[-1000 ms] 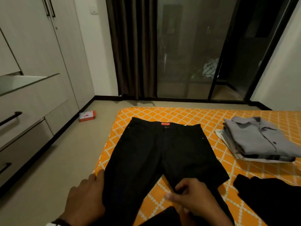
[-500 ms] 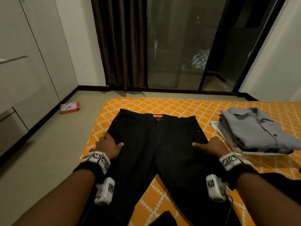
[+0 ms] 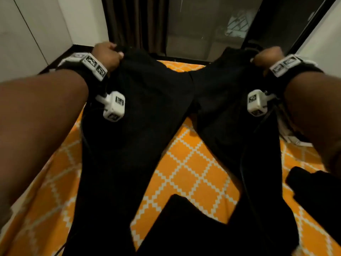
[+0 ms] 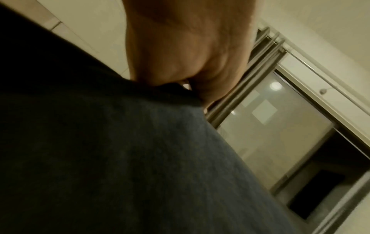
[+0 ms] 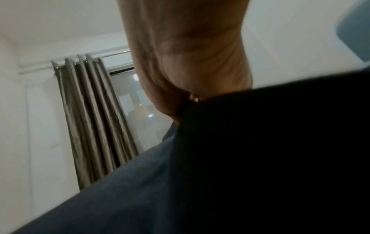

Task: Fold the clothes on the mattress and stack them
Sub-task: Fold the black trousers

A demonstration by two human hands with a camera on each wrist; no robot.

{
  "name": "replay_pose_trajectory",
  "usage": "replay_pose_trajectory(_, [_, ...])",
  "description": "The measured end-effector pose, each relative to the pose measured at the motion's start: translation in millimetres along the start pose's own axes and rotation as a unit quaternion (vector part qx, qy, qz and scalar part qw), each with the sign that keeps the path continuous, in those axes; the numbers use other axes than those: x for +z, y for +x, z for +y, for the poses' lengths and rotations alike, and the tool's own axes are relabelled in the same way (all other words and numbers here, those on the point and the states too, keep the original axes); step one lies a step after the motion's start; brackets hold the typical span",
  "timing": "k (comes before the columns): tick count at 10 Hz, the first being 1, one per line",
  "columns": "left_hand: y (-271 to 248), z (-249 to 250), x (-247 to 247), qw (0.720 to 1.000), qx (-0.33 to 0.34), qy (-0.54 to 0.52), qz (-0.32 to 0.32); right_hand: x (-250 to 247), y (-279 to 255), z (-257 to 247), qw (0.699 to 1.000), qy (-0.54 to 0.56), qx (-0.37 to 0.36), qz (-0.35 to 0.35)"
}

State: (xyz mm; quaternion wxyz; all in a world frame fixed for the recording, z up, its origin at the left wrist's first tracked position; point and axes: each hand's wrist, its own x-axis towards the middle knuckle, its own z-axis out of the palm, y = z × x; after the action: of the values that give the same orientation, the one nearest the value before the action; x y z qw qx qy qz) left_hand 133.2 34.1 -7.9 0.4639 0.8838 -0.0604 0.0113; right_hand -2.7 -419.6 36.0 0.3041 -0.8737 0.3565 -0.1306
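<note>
The black trousers [image 3: 147, 111] are raised off the orange patterned mattress [image 3: 186, 169] at the waist end, with the legs trailing down toward me. My left hand [image 3: 108, 56] grips the waistband's left corner, and my right hand [image 3: 265, 57] grips its right corner. In the left wrist view the dark cloth [image 4: 120, 158] fills the frame below my left hand [image 4: 180, 55], which is curled into it. The right wrist view shows the same cloth [image 5: 240, 158] held under my right hand [image 5: 190, 63].
Another black garment [image 3: 317, 193] lies on the mattress at the right, and more dark cloth [image 3: 184, 228] lies at the near edge. A bit of the folded pile [image 3: 295, 139] shows behind my right forearm. A dark curtain [image 3: 132, 21] and glass door [image 3: 208, 28] stand beyond the mattress.
My hands went from the trouser legs up to the waistband, pressed beside the hips, then took hold of both waist corners and lifted them up. My head leaned closer.
</note>
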Motion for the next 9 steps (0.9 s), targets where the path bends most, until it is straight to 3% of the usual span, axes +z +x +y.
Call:
replay_pose_trajectory(1, [-6,7,10,0.997,-0.022,0.06,-0.051,7,16,-4,0.988,-0.136,-0.073,0.031])
replay_pose_trajectory(2, [-47,-20,16,0.974,-0.075,0.173,-0.126,31,-74,12,0.966,-0.221,-0.093,-0.094])
replay_pose_trajectory(3, [-108,-38,21,0.947,-0.066,0.307,-0.075,46,-179,38,0.935,-0.274,-0.083,-0.208])
replay_pose_trajectory(4, [-179,-35,13,0.935,-0.071,0.331,-0.103,51,-275,59,0.928,-0.296,-0.064,-0.215])
replay_pose_trajectory(5, [-248,-13,-5,0.924,-0.081,0.332,-0.171,56,-370,49,0.921,-0.302,-0.11,-0.222])
replay_pose_trajectory(6, [-311,8,-25,0.917,-0.075,0.33,-0.21,59,-422,40,0.921,-0.255,-0.095,-0.278])
replay_pose_trajectory(8, [-393,17,-28,0.892,-0.061,0.342,-0.288,25,-460,30,0.923,-0.176,-0.099,-0.327])
replay_pose_trajectory(9, [-397,13,-42,0.903,-0.074,0.303,-0.294,-9,-457,28,0.929,-0.158,-0.08,-0.325])
